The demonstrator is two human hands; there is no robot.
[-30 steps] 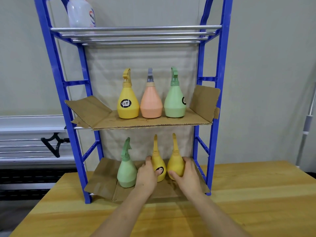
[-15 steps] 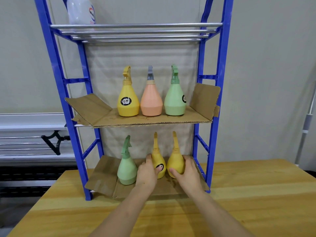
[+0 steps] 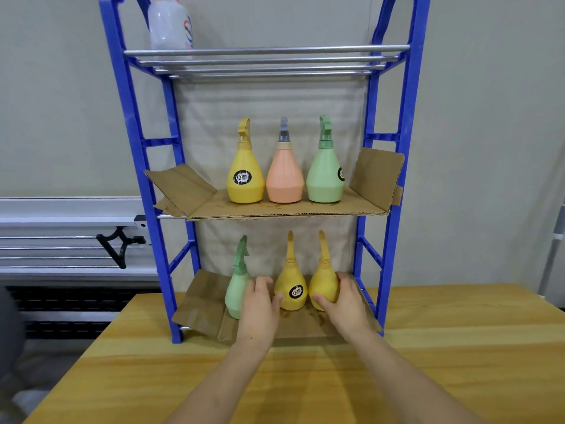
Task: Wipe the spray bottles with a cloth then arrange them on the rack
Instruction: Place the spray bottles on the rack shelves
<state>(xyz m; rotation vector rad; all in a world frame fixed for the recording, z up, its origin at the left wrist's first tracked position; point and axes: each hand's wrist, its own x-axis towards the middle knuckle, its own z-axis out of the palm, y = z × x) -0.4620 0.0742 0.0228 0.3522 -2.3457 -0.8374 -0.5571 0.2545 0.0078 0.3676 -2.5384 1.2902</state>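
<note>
At the far left, behind the worktop (image 3: 458,347), a white rail unit with a black bracket (image 3: 120,247) runs along the wall. Next comes the blue rack (image 3: 139,166), standing on the worktop with its feet near the back edge. On its top tier of metal bars, at the left, stands a translucent white bottle (image 3: 169,24) with a red and blue label. The middle shelf is lined with a sheet of cardboard (image 3: 275,209) whose flaps fold up at both ends, and on it three spray bottles stand upright in a row, just beside one another: a yellow bottle (image 3: 245,175) with a round black label, a peach bottle (image 3: 285,175) with a grey nozzle, and a green bottle (image 3: 325,172) with its label turned to the right. The bottom shelf has its own cardboard liner (image 3: 198,304). On it, the lower green bottle (image 3: 237,286) stands at the left, and your left hand (image 3: 260,304) sits between it and the labelled lower yellow bottle (image 3: 292,286), fingers relaxed and straight, thumb touching that yellow bottle's base. Right beside it stands a plain yellow bottle (image 3: 323,280), and your right hand (image 3: 345,296) curls around its right side, thumb against the front. All six spray bottles stand upright on the rack.
</note>
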